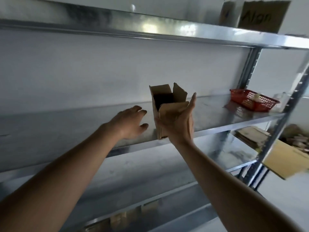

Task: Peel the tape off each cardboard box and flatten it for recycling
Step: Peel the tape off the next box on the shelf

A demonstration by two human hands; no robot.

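On the metal rack, largest thing first:

Rack: a galvanised steel shelving unit [217,119] with flat shiny shelves and slotted grey uprights fills the view, against a pale wall.

Top shelf, right end: a brown cardboard piece with dark lettering [263,16] stands at the front edge; the lettering is too blurred to read in full.

Lower shelf, right end: flattened brown cardboard sheets [250,136] lie in a stack.

Beside the right upright: a flat yellow-tan cardboard panel [284,159] sticks out past the rack; what carries it cannot be told.

Middle shelf, right end: a red plastic lattice basket [252,100] sits near the back upright and holds something pale, too blurred to name.

Middle shelf, front edge, centre: a small brown cardboard box [167,104] stands upright, its top flaps raised and its dark inside showing no contents. Whether its base rests on the shelf or is lifted just off it cannot be told. No tape can be made out on it.

Right hand [178,124]: wraps the box's near side from below, palm against the cardboard, fingers stretched up along the right flap, thumb on the left face.

Left hand [132,122]: hovers just left of the box over the shelf, fingers spread and loosely bent, holding nothing and clear of the cardboard.
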